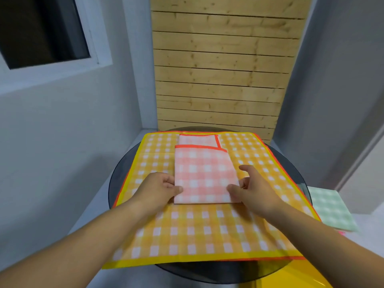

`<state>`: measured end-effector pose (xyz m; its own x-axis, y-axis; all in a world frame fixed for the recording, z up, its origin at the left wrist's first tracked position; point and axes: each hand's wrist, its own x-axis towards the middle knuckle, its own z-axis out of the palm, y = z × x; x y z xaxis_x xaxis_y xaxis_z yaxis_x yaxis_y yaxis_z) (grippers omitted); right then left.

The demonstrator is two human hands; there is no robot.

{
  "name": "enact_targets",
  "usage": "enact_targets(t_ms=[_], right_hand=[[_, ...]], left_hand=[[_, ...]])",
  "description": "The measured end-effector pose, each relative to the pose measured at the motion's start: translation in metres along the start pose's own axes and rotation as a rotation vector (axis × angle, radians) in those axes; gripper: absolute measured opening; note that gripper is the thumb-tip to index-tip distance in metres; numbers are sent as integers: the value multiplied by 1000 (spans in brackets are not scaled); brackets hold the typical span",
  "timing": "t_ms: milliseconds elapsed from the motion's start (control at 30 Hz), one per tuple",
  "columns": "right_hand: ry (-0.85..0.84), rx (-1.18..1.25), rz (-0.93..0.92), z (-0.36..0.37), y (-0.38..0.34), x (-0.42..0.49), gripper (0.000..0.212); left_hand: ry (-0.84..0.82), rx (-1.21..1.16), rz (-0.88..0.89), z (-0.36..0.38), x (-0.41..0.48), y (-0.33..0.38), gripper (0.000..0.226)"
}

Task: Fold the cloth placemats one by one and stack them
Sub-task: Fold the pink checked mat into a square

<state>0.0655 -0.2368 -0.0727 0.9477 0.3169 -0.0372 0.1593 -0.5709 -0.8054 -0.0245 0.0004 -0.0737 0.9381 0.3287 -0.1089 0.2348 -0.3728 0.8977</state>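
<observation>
a round dark glass tabletop [116, 179] carries everything but one cloth. spread flat over most of it lies a yellow checked placemat [199, 231] with a yellow border, its near edge hanging just past the near rim of the tabletop; an orange strip shows from under its left and right sides, and whether that is another cloth underneath cannot be told. on the middle of the yellow one, toward the far edge of the tabletop, sits the pink placemat [202, 173], folded into a narrow rectangle with orange trim, one layer sticking out beyond the far end of the upper layer. off the right edge of the tabletop, on a white surface, rests a folded green placemat [330, 208], a sliver of bright pink peeking from under its near corner. the left hand [160, 190] pinches the pink placemat's near left corner, thumb on top and fingers curled at its side. the right hand [253, 192] grips the near right corner, thumb on top, forefinger stretched along the right edge.
</observation>
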Motion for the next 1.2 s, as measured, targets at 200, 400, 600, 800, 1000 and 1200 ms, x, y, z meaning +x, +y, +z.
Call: enact_targets(t_ms=[200,400,600,800,1000,1200], right_hand=[[-25,-223,-51,-7,2,-16,48],[-74,-388,-19,0,9,-25,32],[-18,-611,6,18,9,-29,60],[50,-765,-68,31,13,-36,75],[81,-764,-81,33,19,-37,76],[-6,-650,-98,14,29,-31,68]], left_hand=[[-5,86,-69,6,-11,2,47],[7,425,108,20,-23,-7,32],[-64,643,89,38,-34,-2,59],[-2,848,135,49,-37,-7,68],[62,944,127,53,-39,-15,67],[-36,877,110,35,-33,-19,59]])
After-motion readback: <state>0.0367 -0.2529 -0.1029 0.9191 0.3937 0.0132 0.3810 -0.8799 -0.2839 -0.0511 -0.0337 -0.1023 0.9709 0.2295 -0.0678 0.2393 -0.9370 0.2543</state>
